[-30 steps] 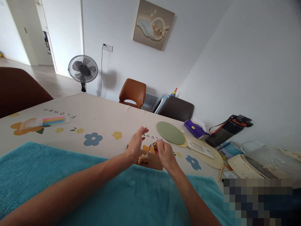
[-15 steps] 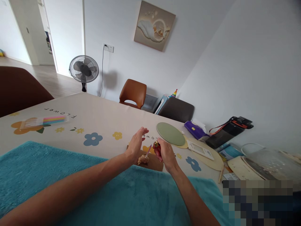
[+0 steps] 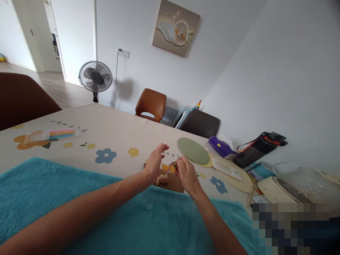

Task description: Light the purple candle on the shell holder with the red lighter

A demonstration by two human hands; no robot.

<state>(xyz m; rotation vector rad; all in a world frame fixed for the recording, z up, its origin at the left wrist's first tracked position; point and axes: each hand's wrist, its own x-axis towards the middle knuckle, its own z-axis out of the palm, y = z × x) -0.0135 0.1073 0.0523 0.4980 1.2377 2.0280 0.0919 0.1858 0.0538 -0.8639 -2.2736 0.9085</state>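
Note:
In my right hand (image 3: pixel 187 173) is a lighter (image 3: pixel 175 165), its metal top beside the upper end of a thin purple candle (image 3: pixel 169 168). The candle stands at a tilt in a small lumpy brown pastry (image 3: pixel 162 179). Whether a flame burns I cannot make out. My left hand (image 3: pixel 155 161) is held upright and open on the other side of the candle, fingers stretched, holding nothing. Under the pastry lies a flat brown board (image 3: pixel 174 185), partly covered by my hands and the towel.
A blue-green towel (image 3: pixel 127 219) covers the near table side. A pack of coloured candles (image 3: pixel 50 135) lies left. To the right are a green round mat (image 3: pixel 193 150), a purple tissue pack (image 3: pixel 221 146), a black bottle (image 3: pixel 255 150) and a clear-lidded container (image 3: pixel 297 186).
My right hand has tipped the lighter, bringing its metal top nearer the candle; less of its red body shows. The left hand has stayed almost still.

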